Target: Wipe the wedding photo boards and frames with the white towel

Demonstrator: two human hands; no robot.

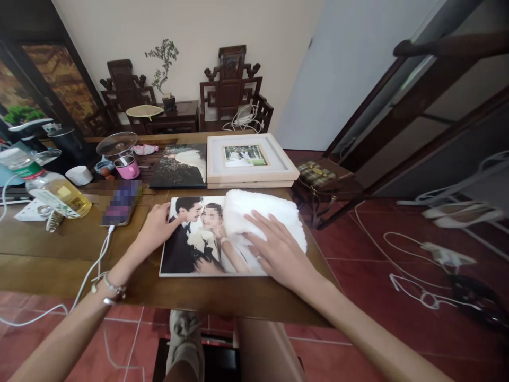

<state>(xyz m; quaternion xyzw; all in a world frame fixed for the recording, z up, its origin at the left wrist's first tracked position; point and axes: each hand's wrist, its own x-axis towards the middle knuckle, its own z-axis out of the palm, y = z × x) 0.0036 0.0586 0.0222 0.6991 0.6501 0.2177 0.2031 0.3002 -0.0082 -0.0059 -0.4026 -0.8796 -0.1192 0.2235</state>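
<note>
A wedding photo panel [199, 260] with a pale edge lies flat on the wooden table before me. My left hand [159, 225] grips its upper left edge, thumb on the picture and fingers curled at the side. A folded white fluffy cloth [262, 204] covers the panel's right part and overhangs its right edge. Lying flat on the cloth's lower part, my right hand [278, 249] has its fingers spread and stretched out, partly touching the picture; its thumb is hidden.
Behind the panel lie a dark photo album [178, 175] and a pale framed picture [248, 162]. To the left are a charging phone [121, 204], its white cable [89, 276], a pink mug [127, 167] and a bottle of yellow liquid [59, 191]. The table's right edge [318, 270] is near.
</note>
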